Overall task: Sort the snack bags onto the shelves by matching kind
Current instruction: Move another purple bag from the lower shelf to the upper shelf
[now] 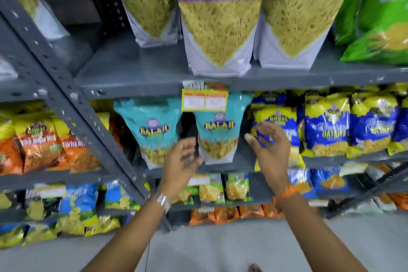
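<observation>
Two teal snack bags stand upright on the middle shelf: one [152, 130] at the left, the other [218, 130] at the centre. My left hand [181, 161] is in front of the gap between them, fingers spread, holding nothing. My right hand [270, 148] hovers just right of the centre teal bag, fingers apart and empty, in front of a blue and yellow bag [278, 123]. Above, three purple Aloo Sev bags [220, 17] stand on the upper shelf [132, 81].
Blue and yellow bags [326, 126] fill the middle shelf to the right. Orange and yellow bags [39, 146] sit in the left bay behind a grey slanted upright [66, 86]. A yellow price tag [204, 100] hangs from the shelf edge. Green bags [379, 17] are at the upper right. Smaller packets line the lower shelves.
</observation>
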Tool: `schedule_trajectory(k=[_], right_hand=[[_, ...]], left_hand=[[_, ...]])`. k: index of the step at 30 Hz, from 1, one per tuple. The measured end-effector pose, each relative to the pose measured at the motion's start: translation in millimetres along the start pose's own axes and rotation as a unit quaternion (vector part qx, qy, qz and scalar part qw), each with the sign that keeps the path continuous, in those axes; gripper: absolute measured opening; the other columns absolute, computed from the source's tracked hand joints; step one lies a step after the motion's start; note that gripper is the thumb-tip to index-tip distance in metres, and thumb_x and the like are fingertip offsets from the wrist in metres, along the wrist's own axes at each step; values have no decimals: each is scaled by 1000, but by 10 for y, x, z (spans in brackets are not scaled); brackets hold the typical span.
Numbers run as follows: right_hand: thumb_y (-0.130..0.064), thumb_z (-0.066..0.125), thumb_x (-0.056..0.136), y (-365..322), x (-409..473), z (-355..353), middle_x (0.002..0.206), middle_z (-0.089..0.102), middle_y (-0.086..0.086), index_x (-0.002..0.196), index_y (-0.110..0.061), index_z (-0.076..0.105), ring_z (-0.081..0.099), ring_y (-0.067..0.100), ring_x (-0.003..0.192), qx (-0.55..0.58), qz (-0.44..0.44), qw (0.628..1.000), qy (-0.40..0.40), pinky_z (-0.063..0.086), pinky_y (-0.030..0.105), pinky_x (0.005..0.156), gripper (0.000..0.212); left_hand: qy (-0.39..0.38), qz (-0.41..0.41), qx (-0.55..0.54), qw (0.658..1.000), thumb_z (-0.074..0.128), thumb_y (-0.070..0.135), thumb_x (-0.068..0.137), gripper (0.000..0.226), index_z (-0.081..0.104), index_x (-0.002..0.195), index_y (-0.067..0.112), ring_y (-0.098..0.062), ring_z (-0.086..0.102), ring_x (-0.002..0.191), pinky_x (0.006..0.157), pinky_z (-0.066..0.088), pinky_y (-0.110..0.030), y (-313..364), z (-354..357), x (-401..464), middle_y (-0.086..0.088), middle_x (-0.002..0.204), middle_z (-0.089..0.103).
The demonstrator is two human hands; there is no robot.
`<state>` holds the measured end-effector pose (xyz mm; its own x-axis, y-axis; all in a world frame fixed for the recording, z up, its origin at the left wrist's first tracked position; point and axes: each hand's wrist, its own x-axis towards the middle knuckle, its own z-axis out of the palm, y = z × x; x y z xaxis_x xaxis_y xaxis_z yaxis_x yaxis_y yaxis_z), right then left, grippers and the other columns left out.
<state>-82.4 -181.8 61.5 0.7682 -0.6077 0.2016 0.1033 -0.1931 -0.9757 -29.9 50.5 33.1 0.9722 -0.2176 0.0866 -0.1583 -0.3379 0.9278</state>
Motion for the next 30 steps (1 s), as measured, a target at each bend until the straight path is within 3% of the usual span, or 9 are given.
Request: schedule_trajectory(k=[2, 5, 9, 13, 15, 18, 20, 25, 30], right_hand=[[-10, 84, 77, -351, -76, -55, 104, 72, -1, 108, -11, 66, 69, 19, 104, 16, -71, 997, 38, 60, 39, 92, 35], [-5, 82, 78, -914, -26, -46, 102, 72, -1, 100, -19, 67, 70, 20, 98, 45, -155, 986, 43, 58, 29, 86, 30], [-12, 83, 80, -1560, 249, 65, 106, 71, -2, 98, -36, 62, 70, 17, 103, 90, -219, 970, 48, 55, 31, 90, 37], [-27, 81, 79, -1756, 541, 217, 120, 64, 4, 110, -35, 56, 62, 18, 113, 89, -190, 978, 2, 53, 38, 102, 41], [-23, 80, 82, -1706, 656, 306, 127, 61, 10, 119, -24, 52, 60, 20, 117, 68, -156, 985, -29, 50, 48, 108, 46], [-51, 78, 76, -1625, 782, 387, 130, 66, 5, 123, -21, 52, 63, 20, 122, 33, -149, 985, -79, 49, 54, 108, 62], [-65, 73, 74, -1571, 876, 414, 125, 69, 1, 125, -24, 54, 66, 20, 120, 6, -156, 983, -96, 51, 56, 103, 68], [-50, 75, 77, -1671, 981, 461, 125, 72, 0, 125, -24, 59, 67, 21, 118, 4, -165, 981, -98, 53, 56, 101, 57], [-53, 78, 68, -1775, 1008, 600, 128, 70, 2, 129, -21, 54, 65, 23, 122, 46, -160, 982, -89, 50, 56, 105, 72]], left_hand=[[11, 30, -12, 999, 80, 3, 84, 43, 68, 111, 33, -6, 71, 112, 94, 61, -22, 170, -205, -104, 10, 117, 74], [53, 72, -36, 995, 78, -6, 82, 39, 72, 102, 28, -4, 75, 99, 93, 61, -23, 537, -446, -54, 12, 101, 79], [91, 177, -89, 976, 77, -6, 83, 44, 68, 108, 30, -2, 73, 103, 92, 56, -13, 1293, -663, 137, 13, 106, 78], [60, 217, -113, 968, 81, 15, 79, 70, 42, 136, 26, -7, 56, 129, 113, 43, -21, 1880, -724, 444, 4, 141, 54], [34, 185, -96, 978, 83, 18, 80, 81, 33, 143, 25, -15, 47, 136, 121, 35, -32, 2027, -724, 670, 1, 146, 43], [-25, 127, -80, 988, 88, 40, 71, 103, 28, 153, 21, -17, 45, 142, 125, 35, -45, 2095, -810, 976, -1, 154, 45], [-72, 117, -78, 987, 90, 47, 65, 106, 32, 151, 24, -14, 53, 137, 122, 39, -45, 2083, -863, 1094, 2, 150, 54], [-94, 148, -81, 981, 86, 22, 77, 76, 47, 142, 27, -11, 63, 129, 119, 45, -47, 2051, -768, 1142, 7, 139, 65], [-44, 178, -107, 977, 92, 58, 57, 96, 55, 140, 29, -18, 59, 136, 119, 43, -51, 2026, -870, 1168, 5, 142, 67]])
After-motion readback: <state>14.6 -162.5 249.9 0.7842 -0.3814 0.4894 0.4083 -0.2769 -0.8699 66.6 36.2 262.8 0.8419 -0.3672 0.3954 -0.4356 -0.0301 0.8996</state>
